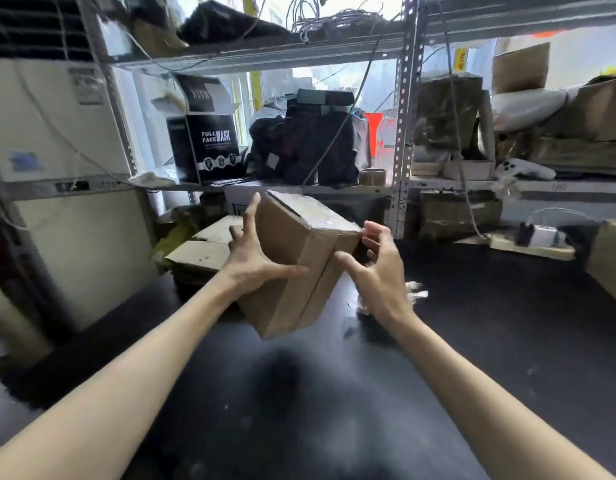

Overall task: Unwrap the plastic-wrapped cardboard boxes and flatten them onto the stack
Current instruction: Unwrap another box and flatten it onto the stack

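A brown cardboard box [292, 251] hangs tilted in the air above the black table, its seam flaps facing me. My left hand [251, 258] grips its left side, thumb across the front face and fingers spread behind. My right hand [375, 271] is at the box's right edge with fingers curled, thumb touching the front flap; whether it grips is unclear. Flattened cardboard [206, 251] lies in a stack at the table's far left. A crumpled bit of clear plastic wrap [415, 292] lies on the table behind my right wrist.
The black table [472, 341] spreads below. Metal shelves [403, 133] behind carry a black mask box [213, 143], dark bundles, a tape roll [372, 176] and wrapped boxes [448, 112]. A power strip [535, 237] and another cardboard box [611, 265] sit at right.
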A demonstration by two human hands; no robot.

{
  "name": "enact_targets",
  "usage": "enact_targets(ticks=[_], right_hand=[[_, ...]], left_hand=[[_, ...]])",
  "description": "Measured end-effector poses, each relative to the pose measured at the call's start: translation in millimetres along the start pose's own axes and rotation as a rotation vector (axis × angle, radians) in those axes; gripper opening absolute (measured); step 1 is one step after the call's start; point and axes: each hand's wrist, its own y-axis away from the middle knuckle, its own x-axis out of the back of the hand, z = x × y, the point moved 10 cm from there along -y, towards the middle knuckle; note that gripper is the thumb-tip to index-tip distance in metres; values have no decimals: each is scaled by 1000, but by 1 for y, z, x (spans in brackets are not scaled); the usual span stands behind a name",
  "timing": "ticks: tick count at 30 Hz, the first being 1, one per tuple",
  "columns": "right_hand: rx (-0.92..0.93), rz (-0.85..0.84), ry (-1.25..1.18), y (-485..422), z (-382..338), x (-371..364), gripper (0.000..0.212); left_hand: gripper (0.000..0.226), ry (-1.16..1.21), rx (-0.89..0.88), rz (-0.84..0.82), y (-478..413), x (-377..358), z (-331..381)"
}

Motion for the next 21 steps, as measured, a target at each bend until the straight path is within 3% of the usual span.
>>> enact_targets(ticks=[3, 5, 7, 11, 21], right_hand=[[267, -73, 147, 1, -27, -5, 55], [312, -248, 164, 6, -25, -22, 40], [340, -329, 148, 11, -18, -30, 42], [469, -252, 161, 14, -29, -26, 42], [471, -219, -99, 20, -25, -37, 26]], left_hand=[[144, -130, -111, -95, 2, -17, -2], [139, -164, -112, -122, 1, -23, -8], [138, -188, -105, -117, -1, -26, -12], [142, -232, -158, -96, -2, -29, -3], [129, -358, -279, -15, 9, -9, -3]])
